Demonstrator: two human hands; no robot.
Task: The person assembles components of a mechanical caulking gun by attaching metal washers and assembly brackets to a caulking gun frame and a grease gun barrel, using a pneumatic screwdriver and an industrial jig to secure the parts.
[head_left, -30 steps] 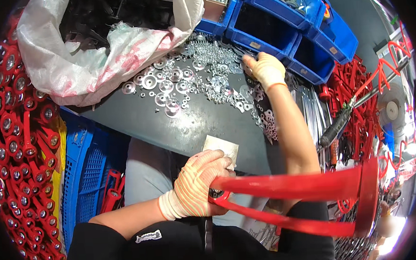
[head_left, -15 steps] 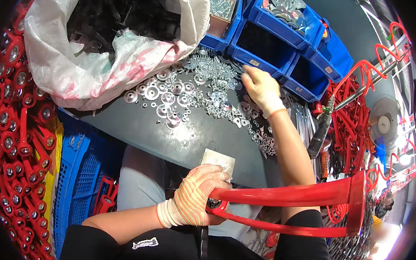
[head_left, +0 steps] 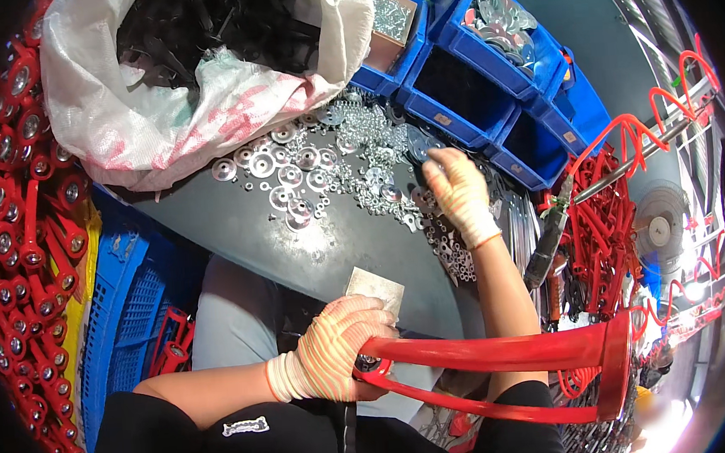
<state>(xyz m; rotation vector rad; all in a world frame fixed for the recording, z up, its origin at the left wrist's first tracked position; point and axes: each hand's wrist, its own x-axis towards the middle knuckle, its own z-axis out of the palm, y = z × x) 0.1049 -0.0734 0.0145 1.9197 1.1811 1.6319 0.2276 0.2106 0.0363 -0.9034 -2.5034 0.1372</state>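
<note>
Along the surface [head_left: 255, 241], left hand [head_left: 341, 348] clamped round red frame's [head_left: 487, 356] narrow end; right hand [head_left: 462, 189] part-curled by loose metal bits [head_left: 367, 164], hold unclear; slackened grip could let frame tip.

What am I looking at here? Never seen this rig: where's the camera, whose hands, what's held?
There is no robot here, just a person wearing light gloves. The view comes from the left of two fisheye cameras on the person's head, looking down, so straight edges bend near the rim. Picture left is the person's left.

The left hand grips one end of a red frame, which extends to the right. The right hand is over the dark table, near loose metal parts, washers and nuts among them; whether it holds any, I can't tell. Beyond are a white sack of black pieces and blue bins.
</note>
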